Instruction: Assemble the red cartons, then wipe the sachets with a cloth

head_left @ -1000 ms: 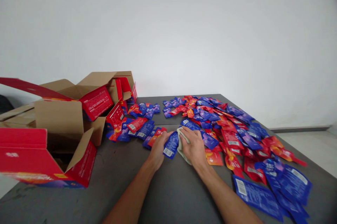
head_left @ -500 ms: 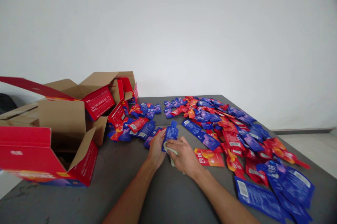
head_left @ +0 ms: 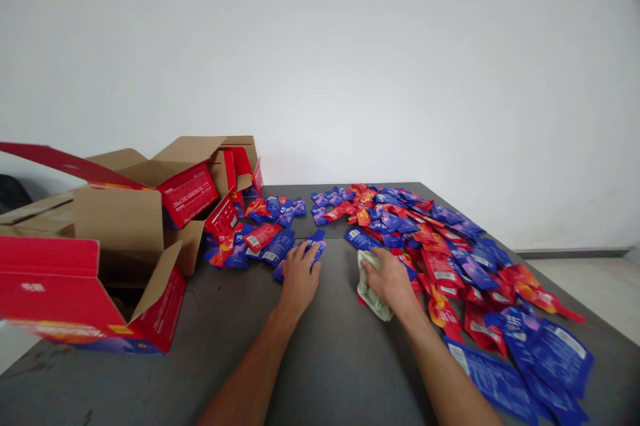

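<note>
My left hand (head_left: 300,276) rests over a blue pouch (head_left: 317,238) at the near end of a small group of pouches. Its fingers are loosely spread, with the thumb apart, and they hide part of that pouch. In my right hand (head_left: 393,279) a pale green cloth (head_left: 371,289) is gripped and hangs toward the table. That hand is over the near left edge of the large pile, by another blue pouch (head_left: 361,239) that it partly covers. A bit of red shows beneath the cloth.
Red and blue pouches (head_left: 443,259) lie heaped along the right side of the grey table (head_left: 330,359). Smaller groups, with a red pouch (head_left: 263,237) among them, lie left of centre. Open red cardboard boxes (head_left: 50,286) with raised flaps stand at left. A white wall rises behind.
My left hand has carried the blue pouch slightly left to the small group and loosened its fingers. My right hand has moved right with the cloth, away from that pouch, to the large pile.
</note>
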`<control>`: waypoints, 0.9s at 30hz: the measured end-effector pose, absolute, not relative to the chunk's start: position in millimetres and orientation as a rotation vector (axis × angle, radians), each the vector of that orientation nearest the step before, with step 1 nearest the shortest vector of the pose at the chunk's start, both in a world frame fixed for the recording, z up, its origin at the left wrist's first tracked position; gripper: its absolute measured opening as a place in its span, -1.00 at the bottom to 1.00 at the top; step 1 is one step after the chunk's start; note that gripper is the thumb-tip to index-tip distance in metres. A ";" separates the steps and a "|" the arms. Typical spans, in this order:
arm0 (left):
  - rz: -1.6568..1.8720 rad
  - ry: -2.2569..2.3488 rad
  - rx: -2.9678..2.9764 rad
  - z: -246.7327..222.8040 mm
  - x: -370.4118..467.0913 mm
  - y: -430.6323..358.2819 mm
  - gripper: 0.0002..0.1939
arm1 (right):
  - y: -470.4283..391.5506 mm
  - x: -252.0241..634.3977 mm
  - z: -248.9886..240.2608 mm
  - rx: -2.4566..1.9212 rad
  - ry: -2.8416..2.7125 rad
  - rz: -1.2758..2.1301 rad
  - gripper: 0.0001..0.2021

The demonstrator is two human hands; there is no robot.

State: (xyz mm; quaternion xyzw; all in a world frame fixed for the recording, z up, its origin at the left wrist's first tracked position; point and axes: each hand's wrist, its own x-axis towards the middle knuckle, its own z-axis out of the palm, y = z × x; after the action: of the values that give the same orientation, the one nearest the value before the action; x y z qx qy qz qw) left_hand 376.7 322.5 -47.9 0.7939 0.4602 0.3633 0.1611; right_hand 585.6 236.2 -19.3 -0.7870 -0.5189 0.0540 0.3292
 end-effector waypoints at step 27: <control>0.325 0.979 2.711 -46.3 384.9 287.1 -0.51 | 245.7 592.5 -34.7 -2.180 -1.307 0.151 -0.62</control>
State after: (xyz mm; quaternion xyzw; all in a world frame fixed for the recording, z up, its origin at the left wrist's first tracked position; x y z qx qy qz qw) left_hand 384.9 287.1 -46.3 0.9278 0.3352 0.1113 0.1199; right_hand 592.5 245.7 -34.7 -0.8186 -0.4906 0.0568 0.2934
